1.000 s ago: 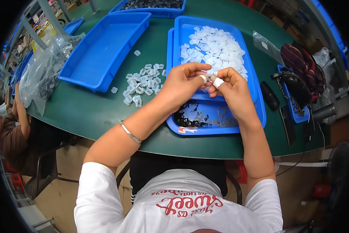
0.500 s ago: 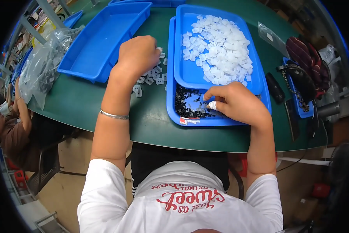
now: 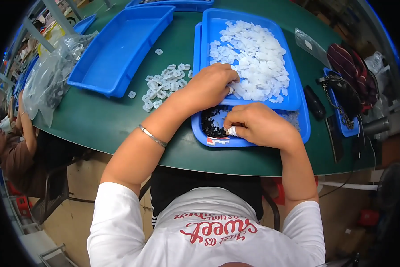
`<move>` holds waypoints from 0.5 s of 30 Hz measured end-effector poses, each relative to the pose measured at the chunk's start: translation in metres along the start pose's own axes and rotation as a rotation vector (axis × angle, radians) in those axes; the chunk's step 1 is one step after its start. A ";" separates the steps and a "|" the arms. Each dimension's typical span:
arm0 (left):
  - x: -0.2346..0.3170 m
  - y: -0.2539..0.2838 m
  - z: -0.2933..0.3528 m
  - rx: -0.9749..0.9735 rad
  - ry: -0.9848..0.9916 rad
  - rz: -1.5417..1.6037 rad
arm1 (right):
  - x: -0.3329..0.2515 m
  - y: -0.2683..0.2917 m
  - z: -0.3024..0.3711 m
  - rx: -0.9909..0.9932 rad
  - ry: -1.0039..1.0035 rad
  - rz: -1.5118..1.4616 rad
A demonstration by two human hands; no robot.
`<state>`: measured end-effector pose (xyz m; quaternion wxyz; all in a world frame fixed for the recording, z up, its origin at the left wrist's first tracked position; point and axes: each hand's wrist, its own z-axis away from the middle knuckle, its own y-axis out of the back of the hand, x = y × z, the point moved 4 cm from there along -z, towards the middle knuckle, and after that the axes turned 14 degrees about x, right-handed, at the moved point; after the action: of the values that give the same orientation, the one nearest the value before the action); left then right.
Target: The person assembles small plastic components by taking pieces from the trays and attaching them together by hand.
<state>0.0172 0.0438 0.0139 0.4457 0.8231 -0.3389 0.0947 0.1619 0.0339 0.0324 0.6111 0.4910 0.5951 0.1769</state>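
My left hand (image 3: 212, 85) reaches over the near left corner of the upper blue tray (image 3: 204, 49). Its fingers are curled together at the edge of a heap of small white plastic pieces (image 3: 257, 58); whatever they hold is hidden. Just nearer to me, my right hand (image 3: 260, 125) is bent over the lower blue tray (image 3: 249, 141), thumb and fingers pinched, with a white wrap on one finger. Small black parts (image 3: 212, 122) lie in that lower tray beside the fingertips. I cannot make out anything in the pinch. The upper tray rests on the lower one.
Left of the trays, loose white pieces (image 3: 164, 84) are scattered on the green table (image 3: 182, 153). Beyond them stands a bare blue tray (image 3: 115, 49), with clear plastic bags (image 3: 53, 75) beside it. At the right lie a dark case (image 3: 314, 102) and a bag with a chain (image 3: 344, 95).
My left hand has moved right, from above the loose pieces on the table to the upper tray's near corner. The right hand has shifted slightly left and its fingers have drawn closer together.
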 end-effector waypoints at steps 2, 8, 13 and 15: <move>-0.002 -0.001 0.000 -0.020 0.049 0.009 | 0.003 -0.002 0.001 0.023 -0.016 -0.004; -0.007 0.006 0.001 0.146 0.191 0.183 | -0.006 0.001 -0.004 0.033 -0.065 -0.059; -0.003 0.010 -0.002 0.136 0.377 0.347 | -0.002 -0.010 -0.006 0.036 0.014 -0.091; -0.003 0.010 -0.002 0.130 0.419 0.370 | -0.001 -0.010 -0.006 0.030 0.012 -0.100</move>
<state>0.0090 0.0428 0.0207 0.4273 0.7367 -0.3772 0.3639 0.1524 0.0312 0.0257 0.6080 0.4689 0.6252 0.1403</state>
